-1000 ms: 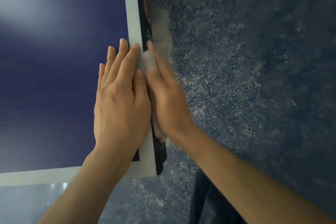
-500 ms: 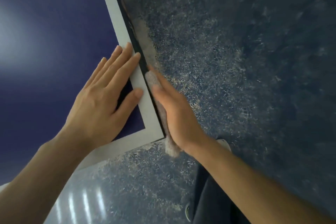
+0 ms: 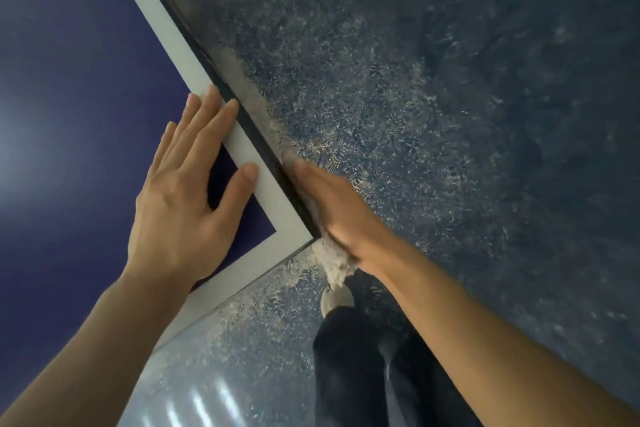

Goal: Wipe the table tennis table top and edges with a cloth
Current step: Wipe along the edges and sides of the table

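Observation:
The dark blue table tennis table (image 3: 86,87) fills the left, with a white border line and a black side edge (image 3: 273,163) running to its near corner. My left hand (image 3: 187,198) lies flat on the top beside that corner, fingers straight and spread. My right hand (image 3: 332,215) presses a pale cloth (image 3: 334,262) against the black side edge with straight fingers, right at the corner. Most of the cloth is hidden under the palm; a bunched end hangs out below the wrist.
A speckled blue-grey floor (image 3: 433,114) spreads to the right of the table and below it. My dark trouser legs (image 3: 356,367) and a light shoe (image 3: 336,298) stand close to the table corner.
My right hand has slid the cloth down the side edge to the table corner. My left hand has spread out flat on the top, and the view has swung so the edge runs diagonally.

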